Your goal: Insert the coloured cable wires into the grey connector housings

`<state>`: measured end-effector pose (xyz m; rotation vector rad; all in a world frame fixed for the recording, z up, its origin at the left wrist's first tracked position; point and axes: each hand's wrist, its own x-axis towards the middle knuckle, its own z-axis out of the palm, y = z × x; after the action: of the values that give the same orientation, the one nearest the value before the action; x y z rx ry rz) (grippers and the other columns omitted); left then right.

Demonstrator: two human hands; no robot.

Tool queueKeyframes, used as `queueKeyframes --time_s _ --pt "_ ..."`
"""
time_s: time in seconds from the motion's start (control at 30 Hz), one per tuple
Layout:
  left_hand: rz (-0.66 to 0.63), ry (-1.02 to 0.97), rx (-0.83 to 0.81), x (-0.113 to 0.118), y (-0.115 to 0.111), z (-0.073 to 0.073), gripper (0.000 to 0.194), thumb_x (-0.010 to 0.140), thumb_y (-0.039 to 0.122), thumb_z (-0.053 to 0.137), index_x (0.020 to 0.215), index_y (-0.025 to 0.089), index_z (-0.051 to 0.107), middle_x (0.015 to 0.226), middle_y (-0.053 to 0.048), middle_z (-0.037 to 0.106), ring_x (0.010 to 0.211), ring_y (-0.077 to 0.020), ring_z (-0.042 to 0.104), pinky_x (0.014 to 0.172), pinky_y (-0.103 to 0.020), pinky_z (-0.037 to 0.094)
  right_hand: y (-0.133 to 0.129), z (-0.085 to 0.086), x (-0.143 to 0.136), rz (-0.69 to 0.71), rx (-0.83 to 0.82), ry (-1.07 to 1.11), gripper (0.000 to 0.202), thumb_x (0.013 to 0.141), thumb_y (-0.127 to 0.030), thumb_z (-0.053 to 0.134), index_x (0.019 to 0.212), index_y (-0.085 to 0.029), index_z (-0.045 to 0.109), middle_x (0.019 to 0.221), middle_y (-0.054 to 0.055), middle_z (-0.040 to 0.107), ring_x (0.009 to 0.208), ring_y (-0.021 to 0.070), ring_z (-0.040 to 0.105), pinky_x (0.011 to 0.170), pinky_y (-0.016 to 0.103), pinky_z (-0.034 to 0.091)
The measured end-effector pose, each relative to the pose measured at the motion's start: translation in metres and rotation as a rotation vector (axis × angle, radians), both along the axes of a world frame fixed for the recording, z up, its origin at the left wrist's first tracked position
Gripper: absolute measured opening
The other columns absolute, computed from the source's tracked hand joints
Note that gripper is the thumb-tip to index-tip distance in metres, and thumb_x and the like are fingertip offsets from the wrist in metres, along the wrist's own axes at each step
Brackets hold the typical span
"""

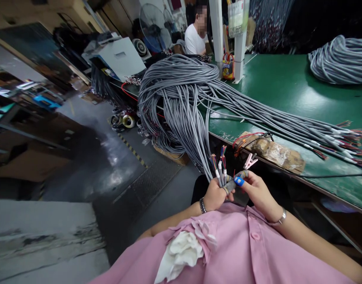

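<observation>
The left hand (pixel 214 195) grips several grey sheathed cables with stripped coloured ends (pixel 220 167); the right hand (pixel 256 189) pinches a small pink-jawed tool (pixel 248 163). Keeping the ends level should help.

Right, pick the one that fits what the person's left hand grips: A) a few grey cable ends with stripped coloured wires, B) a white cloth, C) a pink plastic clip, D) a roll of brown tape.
A: the left hand is closed around several grey cable ends with stripped coloured wires pointing upward.
</observation>
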<state>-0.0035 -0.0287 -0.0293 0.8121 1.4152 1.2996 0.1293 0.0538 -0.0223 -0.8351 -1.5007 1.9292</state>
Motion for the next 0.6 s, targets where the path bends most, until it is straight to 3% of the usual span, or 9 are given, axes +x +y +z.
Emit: queueKeyframes --time_s 0.23,0.43,0.6 --pt "0.112 -0.038 0.035 0.002 0.002 0.006 0.037 0.079 0.047 0.063 0.065 0.014 0.057 0.046 0.001 0.056 0.036 -0.0075 0.048 0.038 -0.018 0.032 -0.008 -0.004 0.004 -0.079 -0.157 0.054 0.018 0.077 -0.034 0.069 0.080 -0.018 0.061 0.064 -0.003 0.053 0.055 0.0096 0.042 0.052 0.024 0.034" --pt "0.149 -0.076 0.047 0.002 0.002 0.004 0.035 0.079 0.046 0.063 0.064 0.014 0.056 0.044 0.002 0.054 0.036 -0.0079 0.048 0.038 -0.019 0.030 -0.008 0.004 0.009 -0.021 -0.076 0.019 0.020 0.075 -0.036 0.071 0.079 -0.018 0.062 0.067 -0.001 0.058 0.059 0.0113 0.045 0.055 0.025 0.035" --pt "0.169 -0.106 0.067 0.002 0.003 0.006 0.036 0.078 0.044 0.064 0.059 0.014 0.055 0.043 0.003 0.049 0.033 -0.0062 0.043 0.037 -0.019 0.030 -0.006 0.000 0.016 0.069 -0.066 0.002 0.022 0.073 -0.036 0.072 0.073 -0.018 0.061 0.067 -0.001 0.057 0.062 0.0119 0.048 0.059 0.026 0.039"
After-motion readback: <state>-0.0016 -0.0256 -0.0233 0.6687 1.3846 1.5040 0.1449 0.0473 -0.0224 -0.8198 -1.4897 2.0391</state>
